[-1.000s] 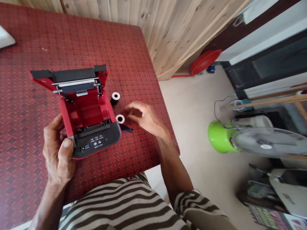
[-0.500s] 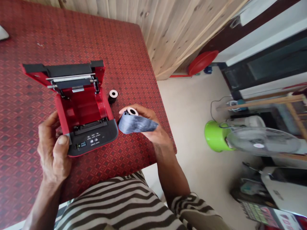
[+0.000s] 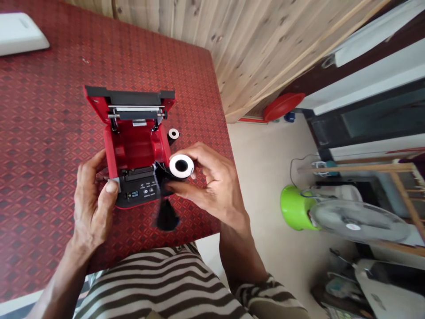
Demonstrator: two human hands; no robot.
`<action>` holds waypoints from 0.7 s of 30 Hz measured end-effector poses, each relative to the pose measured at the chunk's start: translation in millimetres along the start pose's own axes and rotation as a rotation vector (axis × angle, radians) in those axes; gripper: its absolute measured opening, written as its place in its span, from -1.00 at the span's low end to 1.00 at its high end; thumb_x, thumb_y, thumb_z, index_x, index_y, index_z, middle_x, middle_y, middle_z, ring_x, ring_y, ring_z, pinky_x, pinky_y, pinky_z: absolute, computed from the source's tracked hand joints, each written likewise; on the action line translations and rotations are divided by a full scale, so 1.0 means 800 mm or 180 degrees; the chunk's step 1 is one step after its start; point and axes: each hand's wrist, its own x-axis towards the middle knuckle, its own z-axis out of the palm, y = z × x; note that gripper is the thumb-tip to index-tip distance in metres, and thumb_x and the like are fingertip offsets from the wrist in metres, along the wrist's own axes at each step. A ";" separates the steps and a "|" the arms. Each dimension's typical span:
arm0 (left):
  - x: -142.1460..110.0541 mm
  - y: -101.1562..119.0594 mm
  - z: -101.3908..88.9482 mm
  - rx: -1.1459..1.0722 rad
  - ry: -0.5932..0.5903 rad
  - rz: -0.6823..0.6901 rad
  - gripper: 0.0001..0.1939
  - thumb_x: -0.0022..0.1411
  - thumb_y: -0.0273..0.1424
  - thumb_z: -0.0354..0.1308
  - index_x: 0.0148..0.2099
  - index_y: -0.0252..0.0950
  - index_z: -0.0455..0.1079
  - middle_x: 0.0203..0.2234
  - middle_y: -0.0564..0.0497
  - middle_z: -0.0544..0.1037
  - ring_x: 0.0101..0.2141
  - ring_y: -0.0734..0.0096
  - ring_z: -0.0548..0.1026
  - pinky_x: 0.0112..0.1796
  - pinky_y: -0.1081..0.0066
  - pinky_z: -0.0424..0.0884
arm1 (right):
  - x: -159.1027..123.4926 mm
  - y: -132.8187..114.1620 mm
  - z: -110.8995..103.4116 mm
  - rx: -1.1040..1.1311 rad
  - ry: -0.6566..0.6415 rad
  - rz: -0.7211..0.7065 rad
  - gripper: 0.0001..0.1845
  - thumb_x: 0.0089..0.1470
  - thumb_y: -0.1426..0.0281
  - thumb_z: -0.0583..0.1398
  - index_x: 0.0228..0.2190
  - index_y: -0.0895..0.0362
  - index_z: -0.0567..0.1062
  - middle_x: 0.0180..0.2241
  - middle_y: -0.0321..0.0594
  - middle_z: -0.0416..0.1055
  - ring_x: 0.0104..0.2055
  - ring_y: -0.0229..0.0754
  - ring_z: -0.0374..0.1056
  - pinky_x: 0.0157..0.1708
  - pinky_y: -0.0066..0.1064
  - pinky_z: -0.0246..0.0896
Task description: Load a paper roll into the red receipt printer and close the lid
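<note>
A red and black label printer point(image 3: 136, 146) is on the patterned table, its lid raised and its red inner bay bare. My left hand point(image 3: 94, 199) grips the printer's front left corner, thumb on top of the dark panel. Between the thumb and fingers of my right hand point(image 3: 212, 181) is a ribbon roll point(image 3: 181, 166) with a white core end, held at the printer's right front edge. Its loose black ribbon tail point(image 3: 166, 215) hangs down in front of the table side. Another small black roll point(image 3: 173, 135) with a white core stands just behind, right of the printer.
The red patterned table point(image 3: 59, 110) meets a wooden plank wall point(image 3: 172, 22). A white object point(image 3: 23, 34) lies at the far left. On the floor to the right are a green bucket point(image 3: 295, 208), a fan point(image 3: 358, 221) and a red basin point(image 3: 284, 107).
My right hand has turned the roll so its core end faces up and brought it against the printer. The ribbon tail now hangs down instead of lying across the palm.
</note>
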 end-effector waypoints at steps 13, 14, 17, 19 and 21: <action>0.003 0.000 -0.004 -0.0090 -0.0128 -0.0046 -0.28 0.41 0.10 0.05 0.44 -0.18 0.30 0.10 -0.18 0.56 -0.04 0.04 0.53 -0.05 0.05 0.48 | 0.008 0.001 0.006 0.0632 -0.0319 0.0382 -0.65 0.07 0.28 0.50 -0.16 -0.03 0.52 -0.29 -0.36 0.50 -0.35 -0.22 0.33 -0.37 -0.33 0.25; 0.003 0.000 -0.003 -0.0107 -0.0139 -0.0048 -0.29 0.42 0.10 0.04 0.44 -0.16 0.30 0.11 -0.17 0.56 -0.04 0.04 0.53 -0.05 0.04 0.47 | 0.008 0.003 0.006 0.0723 -0.0368 0.0341 -0.66 0.09 0.28 0.49 -0.14 -0.02 0.54 -0.28 -0.35 0.51 -0.34 -0.23 0.33 -0.37 -0.35 0.23; 0.002 -0.002 -0.002 -0.0136 -0.0142 0.0025 -0.30 0.43 0.10 0.03 0.45 -0.13 0.28 0.14 -0.16 0.55 0.00 0.03 0.53 -0.04 0.04 0.46 | 0.010 0.007 0.006 0.0911 -0.0482 0.0197 -0.66 0.12 0.30 0.46 -0.07 -0.02 0.57 -0.21 -0.32 0.52 -0.29 -0.23 0.34 -0.35 -0.37 0.19; 0.002 -0.003 -0.002 -0.0111 -0.0123 0.0058 -0.31 0.44 0.08 0.03 0.45 -0.14 0.29 0.13 -0.16 0.54 0.02 0.03 0.52 -0.04 0.06 0.46 | 0.012 0.009 0.007 0.0881 -0.0522 0.0139 -0.66 0.16 0.30 0.44 -0.03 -0.02 0.58 -0.17 -0.30 0.50 -0.23 -0.21 0.36 -0.31 -0.36 0.22; 0.002 -0.003 -0.002 -0.0082 -0.0108 0.0077 -0.31 0.44 0.07 0.04 0.45 -0.14 0.29 0.13 -0.16 0.54 0.03 0.03 0.51 -0.04 0.07 0.46 | 0.014 0.011 0.008 0.0797 -0.0521 0.0093 -0.65 0.19 0.27 0.43 0.00 -0.01 0.59 -0.14 -0.26 0.49 -0.15 -0.16 0.38 -0.25 -0.33 0.25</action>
